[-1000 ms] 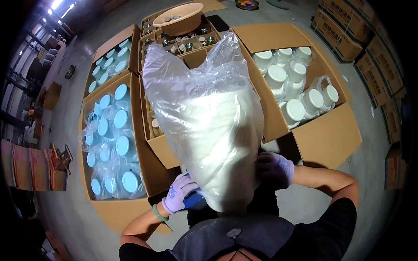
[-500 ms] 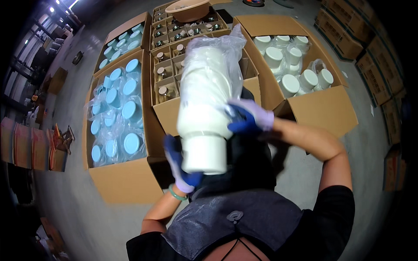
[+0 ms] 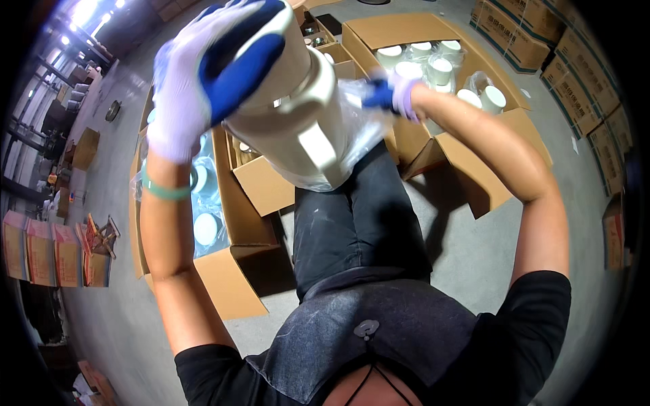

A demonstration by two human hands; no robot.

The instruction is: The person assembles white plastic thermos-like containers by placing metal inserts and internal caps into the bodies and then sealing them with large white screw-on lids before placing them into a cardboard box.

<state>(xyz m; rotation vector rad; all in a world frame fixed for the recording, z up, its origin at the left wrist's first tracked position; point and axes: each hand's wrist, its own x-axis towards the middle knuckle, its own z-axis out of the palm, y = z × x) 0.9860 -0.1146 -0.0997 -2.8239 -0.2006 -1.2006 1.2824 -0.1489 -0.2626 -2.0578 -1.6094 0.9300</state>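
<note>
A cream plastic jug [image 3: 298,115] with a side handle is raised close to the camera, tilted with its base toward the upper left. My left hand [image 3: 210,68], in a white and blue glove, clasps its base. A clear plastic bag [image 3: 359,128] hangs around the jug's far end. My right hand [image 3: 393,91], gloved the same way, pinches that bag at the right. Below are my dark trousers and open cardboard boxes.
An open box [image 3: 447,61] of bagged white jugs lies at upper right. A long box [image 3: 217,230] with round pale blue lids is at the left, a divided box [image 3: 264,183] beside it. Stacked cartons [image 3: 575,68] line the right edge, coloured cartons [image 3: 40,250] the left.
The bag that covered the jug has been pulled down off most of it. The jug has risen toward the camera and tipped over, my left hand going from its lower side to its base.
</note>
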